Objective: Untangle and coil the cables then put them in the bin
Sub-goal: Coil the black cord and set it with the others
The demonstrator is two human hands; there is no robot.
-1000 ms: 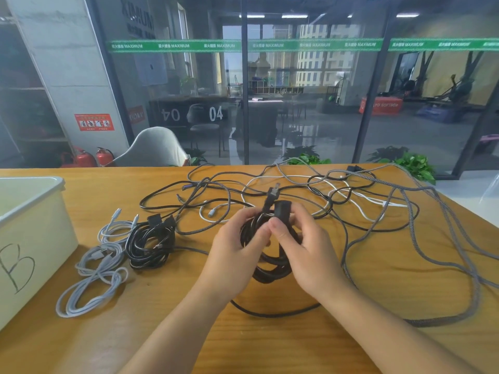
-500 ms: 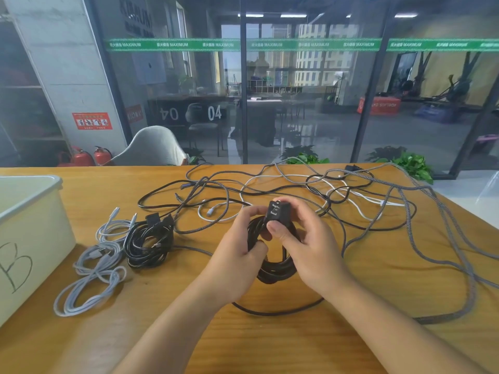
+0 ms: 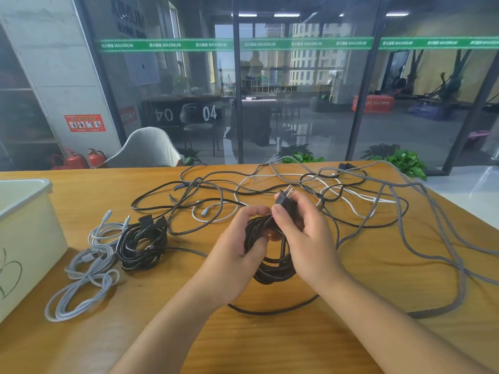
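Note:
Both hands hold a black power cable coil (image 3: 272, 268) over the middle of the wooden table (image 3: 270, 341). My left hand (image 3: 237, 255) grips the coil's left side. My right hand (image 3: 305, 233) pinches its black two-prong plug (image 3: 285, 198) above the coil, prongs pointing up and away. A loose tail of this cable curves on the table below my wrists. A finished black coil (image 3: 141, 244) and a grey-white coiled cable (image 3: 86, 271) lie to the left. The white bin (image 3: 24, 238), marked with a handwritten letter, stands at the far left.
A tangle of black, white and grey braided cables (image 3: 310, 195) spreads across the far half of the table. A long grey braided cable (image 3: 442, 252) loops down the right side. A glass wall, a white chair and plants lie beyond the far edge.
My right hand has lifted the plug up out of the coil and turned its prongs upward. The left hand keeps its grip on the coil's side.

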